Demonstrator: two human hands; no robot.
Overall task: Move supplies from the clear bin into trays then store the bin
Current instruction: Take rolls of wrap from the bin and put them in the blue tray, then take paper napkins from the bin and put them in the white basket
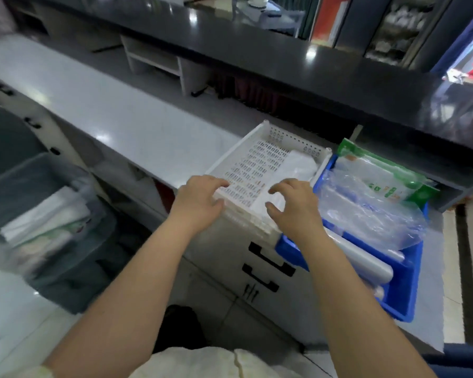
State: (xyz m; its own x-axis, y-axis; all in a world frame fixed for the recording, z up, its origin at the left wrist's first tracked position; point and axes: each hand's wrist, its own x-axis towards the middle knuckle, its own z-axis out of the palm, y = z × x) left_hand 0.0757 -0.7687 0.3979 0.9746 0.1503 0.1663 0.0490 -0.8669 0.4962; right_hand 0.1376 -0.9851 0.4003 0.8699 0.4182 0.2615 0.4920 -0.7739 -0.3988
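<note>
Your clear bin [47, 214] at the left is smeared by motion blur and cut by the frame edge, so its contents cannot be identified. Your right hand [292, 205] covers the near end of the white packet [292, 170] in the white tray [260, 165]. Print on the green package [388, 184] is too small to read.

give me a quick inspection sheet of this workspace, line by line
surface: pale grey counter, mostly bare, glare spots
job's things: white perforated tray at the counter edge, white packets along its right side; blue tray touching it on the right, filled with clear plastic bags, a green-edged packet and a plastic roll; clear bin lower left, blurred, white supplies left inside
clutter: nothing seen
grippers: left hand on the white tray's near-left rim; right hand open over its near-right corner, holding nothing
cables: dark cord under the raised dark ledge
surroundings: drawers with black handles below; shelving behind
</note>
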